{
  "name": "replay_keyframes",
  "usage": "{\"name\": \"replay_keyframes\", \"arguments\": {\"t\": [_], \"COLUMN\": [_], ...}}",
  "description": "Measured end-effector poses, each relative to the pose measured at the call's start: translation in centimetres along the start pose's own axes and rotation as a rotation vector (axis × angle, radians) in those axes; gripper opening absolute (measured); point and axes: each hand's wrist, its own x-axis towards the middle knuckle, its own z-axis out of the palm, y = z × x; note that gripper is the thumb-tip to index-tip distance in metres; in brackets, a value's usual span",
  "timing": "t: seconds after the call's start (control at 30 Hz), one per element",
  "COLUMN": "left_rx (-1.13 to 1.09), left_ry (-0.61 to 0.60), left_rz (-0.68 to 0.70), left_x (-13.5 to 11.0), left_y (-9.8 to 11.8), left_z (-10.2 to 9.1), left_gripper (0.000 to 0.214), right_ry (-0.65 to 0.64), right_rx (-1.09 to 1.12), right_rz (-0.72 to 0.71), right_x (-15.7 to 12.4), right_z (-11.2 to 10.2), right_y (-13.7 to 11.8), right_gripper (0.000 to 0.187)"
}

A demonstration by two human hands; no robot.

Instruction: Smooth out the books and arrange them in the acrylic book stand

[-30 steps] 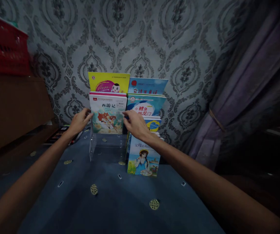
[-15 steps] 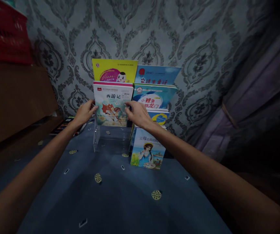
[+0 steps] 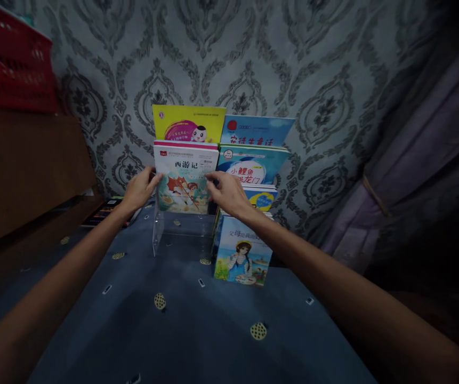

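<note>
A clear tiered book rack (image 3: 161,234) stands on a blue dotted tablecloth (image 3: 197,320) against the wall. My left hand (image 3: 139,189) grips the left edge of a white-topped picture book (image 3: 185,178) in the rack's left column. My right hand (image 3: 227,193) pinches the same book's right edge. Behind it stands a yellow book (image 3: 189,124). The right column holds a blue book (image 3: 257,130) at the back, a carp-title book (image 3: 251,165) before it, and a girl-cover book (image 3: 242,257) at the front. The left column's front slot holds nothing.
A red plastic crate (image 3: 9,69) sits on a brown cabinet (image 3: 25,170) at the left. A dark flat box (image 3: 103,213) lies on the cloth beside my left wrist. A purple curtain (image 3: 405,160) hangs at the right. Patterned grey wallpaper backs the rack.
Both hands stay on the white-topped book. The view has shifted slightly; the book sits a little lower in its slot than half a second ago.
</note>
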Motion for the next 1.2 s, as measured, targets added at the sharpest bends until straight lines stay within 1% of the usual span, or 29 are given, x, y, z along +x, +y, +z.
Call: {"name": "replay_keyframes", "arguments": {"t": [0.1,0.17,0.27,0.37,0.47,0.67,0.8,0.87,0.93,1.03,1.2], "left_rx": [-0.109,-0.195,-0.317,-0.389,-0.401,-0.402,-0.349,-0.335,-0.346,-0.377,-0.386], "left_ry": [0.053,0.063,0.029,0.002,0.016,0.026,0.051,0.078,0.08,0.06,0.076], "left_rz": [-0.011,-0.042,-0.091,-0.134,-0.141,-0.113,-0.093,-0.073,-0.059,-0.081,-0.115], "left_x": [1.0,1.8,2.7,3.2,3.5,3.7,3.6,3.6,3.6,3.5,2.8], "left_y": [0.2,0.2,-0.1,-0.4,-0.6,-0.2,-0.4,-0.6,-0.8,-1.0,-0.6], "left_z": [0.3,0.5,0.7,0.9,1.1,1.1,1.2,1.3,1.5,1.6,1.3], "left_gripper": [0.046,0.048,0.049,0.049,0.048,0.044,0.048,0.05,0.052,0.054,0.052], "right_ry": [0.061,0.109,0.143,0.126,0.111,0.119,0.124,0.135,0.149,0.147,0.127], "right_rx": [0.029,0.029,-0.031,-0.106,-0.123,-0.093,-0.083,-0.108,-0.152,-0.186,-0.163], "right_rz": [-0.002,-0.011,-0.038,-0.044,-0.045,-0.06,-0.083,-0.1,-0.112,-0.111,-0.133], "right_x": [0.6,1.3,2.6,3.7,4.2,4.2,4.5,4.8,5.1,5.1,4.3], "right_z": [-0.5,-1.2,-2.3,-3.1,-3.3,-3.1,-3.0,-3.0,-3.0,-3.1,-3.2], "right_y": [0.3,0.3,0.0,-0.3,-0.4,-0.1,0.3,0.5,0.6,0.7,0.7], "right_gripper": [0.032,0.032,0.031,0.028,0.027,0.028,0.028,0.028,0.028,0.028,0.027]}}
